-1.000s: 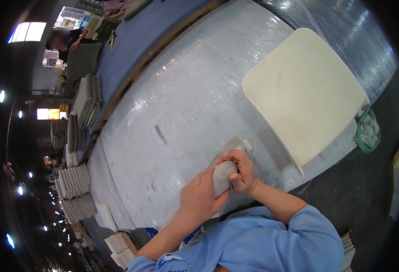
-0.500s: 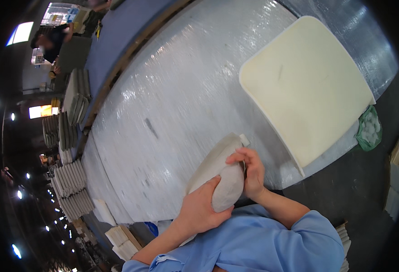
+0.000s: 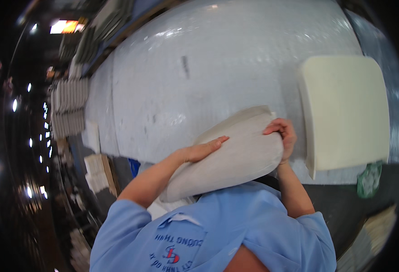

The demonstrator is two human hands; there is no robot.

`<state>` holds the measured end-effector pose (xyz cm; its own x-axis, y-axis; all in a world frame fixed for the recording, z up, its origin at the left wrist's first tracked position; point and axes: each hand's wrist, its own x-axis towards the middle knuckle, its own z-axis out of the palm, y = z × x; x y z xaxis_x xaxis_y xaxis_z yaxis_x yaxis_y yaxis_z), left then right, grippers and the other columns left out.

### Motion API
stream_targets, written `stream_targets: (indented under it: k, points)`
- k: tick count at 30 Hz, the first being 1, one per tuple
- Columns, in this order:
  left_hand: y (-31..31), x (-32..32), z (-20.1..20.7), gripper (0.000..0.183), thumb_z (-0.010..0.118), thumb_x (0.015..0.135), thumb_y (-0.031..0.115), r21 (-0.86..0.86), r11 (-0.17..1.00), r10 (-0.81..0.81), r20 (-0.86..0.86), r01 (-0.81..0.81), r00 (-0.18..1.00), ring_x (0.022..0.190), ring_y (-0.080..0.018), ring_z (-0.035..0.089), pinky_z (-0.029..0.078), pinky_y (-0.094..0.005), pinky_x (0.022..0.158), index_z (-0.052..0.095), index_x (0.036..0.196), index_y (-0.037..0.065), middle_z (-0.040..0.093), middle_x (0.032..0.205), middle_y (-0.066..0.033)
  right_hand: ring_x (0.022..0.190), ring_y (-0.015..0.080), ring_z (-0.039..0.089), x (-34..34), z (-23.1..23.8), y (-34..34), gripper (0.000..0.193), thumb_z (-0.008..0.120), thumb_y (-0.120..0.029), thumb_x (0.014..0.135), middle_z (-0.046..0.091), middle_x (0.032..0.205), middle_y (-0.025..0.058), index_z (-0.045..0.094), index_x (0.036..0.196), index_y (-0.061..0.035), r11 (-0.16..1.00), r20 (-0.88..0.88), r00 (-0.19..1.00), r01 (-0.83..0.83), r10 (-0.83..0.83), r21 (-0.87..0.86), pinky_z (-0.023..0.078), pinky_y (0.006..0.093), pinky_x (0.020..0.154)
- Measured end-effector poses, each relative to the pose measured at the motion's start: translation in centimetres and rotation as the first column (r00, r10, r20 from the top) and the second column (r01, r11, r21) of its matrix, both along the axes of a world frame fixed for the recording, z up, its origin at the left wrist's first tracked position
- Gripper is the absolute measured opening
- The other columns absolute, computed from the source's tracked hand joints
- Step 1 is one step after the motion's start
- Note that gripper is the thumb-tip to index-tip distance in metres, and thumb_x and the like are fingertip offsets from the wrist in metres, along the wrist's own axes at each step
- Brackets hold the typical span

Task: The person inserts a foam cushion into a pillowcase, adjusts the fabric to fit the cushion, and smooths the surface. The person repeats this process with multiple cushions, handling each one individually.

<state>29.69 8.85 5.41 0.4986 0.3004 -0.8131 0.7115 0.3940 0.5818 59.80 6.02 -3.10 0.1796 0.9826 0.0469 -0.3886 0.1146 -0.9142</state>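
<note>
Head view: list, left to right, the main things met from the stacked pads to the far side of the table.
Stacked grey pads → left hand, laid flat on a grey fabric-covered piece → right hand, at that piece's right end → cream pad.

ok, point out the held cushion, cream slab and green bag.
Held cushion (image 3: pixel 238 156): head view, middle of its broad light-grey face.
Cream slab (image 3: pixel 351 113): head view, middle of its top face.
Green bag (image 3: pixel 370 180): head view, middle of its visible side.
</note>
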Motion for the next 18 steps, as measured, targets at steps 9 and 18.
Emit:
stream_targets:
  k: [9,18]
  points:
    - [-9.4,-12.6,3.2,0.057,0.047,0.113,0.048,-0.075,0.49,0.857,-0.141,-0.868,0.496,0.119,-0.0218,0.07,0.055,-0.0365,0.103,0.065,0.146,0.006,0.072,0.137,-0.0109,0.085,0.019,0.067,0.6,-1.4,4.4,0.059,0.039,-0.052,0.111,0.072,0.092,0.0121,0.064,0.117,0.0009,0.997,-0.041,0.997,-0.067,0.065,-0.042,0.054,0.0325,0.084]
    - [-19.0,-10.2,8.4,0.066,0.034,0.116,0.051,0.178,0.001,0.721,0.682,-0.984,0.124,0.117,-0.0181,0.065,0.047,-0.0333,0.106,0.066,0.138,-0.001,0.072,0.13,-0.0112,0.094,0.0217,0.066,0.2,-1.5,5.6,0.057,0.034,-0.049,0.114,0.068,0.099,0.0113,0.066,0.114,-0.001,0.994,-0.128,0.992,-0.028,0.015,-0.108,0.054,0.0369,0.087]
